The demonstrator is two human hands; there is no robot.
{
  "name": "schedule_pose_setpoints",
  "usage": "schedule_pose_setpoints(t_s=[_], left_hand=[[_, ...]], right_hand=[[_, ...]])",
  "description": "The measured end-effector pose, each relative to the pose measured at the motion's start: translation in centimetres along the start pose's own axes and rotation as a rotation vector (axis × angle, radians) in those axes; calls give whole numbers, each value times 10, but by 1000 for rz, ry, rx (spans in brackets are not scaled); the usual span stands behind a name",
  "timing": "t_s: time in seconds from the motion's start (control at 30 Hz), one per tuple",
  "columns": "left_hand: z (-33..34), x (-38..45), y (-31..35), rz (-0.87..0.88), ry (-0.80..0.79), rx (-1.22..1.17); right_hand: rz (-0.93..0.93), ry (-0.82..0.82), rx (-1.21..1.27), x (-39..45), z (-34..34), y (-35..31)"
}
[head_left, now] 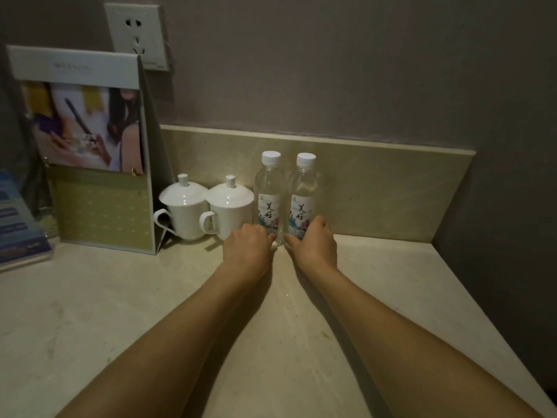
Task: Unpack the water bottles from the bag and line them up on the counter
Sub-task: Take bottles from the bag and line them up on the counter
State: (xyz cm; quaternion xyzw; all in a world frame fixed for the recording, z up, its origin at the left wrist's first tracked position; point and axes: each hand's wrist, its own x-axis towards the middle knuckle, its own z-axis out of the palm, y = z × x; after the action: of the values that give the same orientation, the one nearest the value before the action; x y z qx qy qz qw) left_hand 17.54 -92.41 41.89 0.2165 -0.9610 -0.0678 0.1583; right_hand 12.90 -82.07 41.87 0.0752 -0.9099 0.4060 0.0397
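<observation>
Two water bottles stand upright, long axes vertical, side by side just right of centre frame against the backsplash. The left hand [247,242] curls around the base of the left bottle [269,194]; the right hand [316,241] curls around the right bottle [303,197], each equally near its own. Both rest on the pale stone counter [120,297] beside two lidded cups [208,209]. Room is dim; bag [99,176] stands at left.

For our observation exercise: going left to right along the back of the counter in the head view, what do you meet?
Blue leaflets → paper bag → left lidded cup → right lidded cup → left bottle → right bottle.
</observation>
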Motion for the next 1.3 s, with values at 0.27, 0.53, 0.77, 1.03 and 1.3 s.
schedule_pose_setpoints(t_s=[0.27, 0.53, 0.77, 1.03, 1.3], left_hand=[[7, 8, 1, -2, 2, 4], [11, 12, 3, 2, 10, 38], [7, 16, 7, -56, 66, -64], [9, 18, 2, -59, 51, -75], [12, 17, 2, -34, 61, -59]], right_hand=[[0, 6, -12, 4, 2, -1], [-8, 10, -30, 7, 6, -1], [-33, 25, -12, 7, 5, 1], [-53, 31, -22, 7, 5, 3], [-77, 45, -49, 6, 6, 5]])
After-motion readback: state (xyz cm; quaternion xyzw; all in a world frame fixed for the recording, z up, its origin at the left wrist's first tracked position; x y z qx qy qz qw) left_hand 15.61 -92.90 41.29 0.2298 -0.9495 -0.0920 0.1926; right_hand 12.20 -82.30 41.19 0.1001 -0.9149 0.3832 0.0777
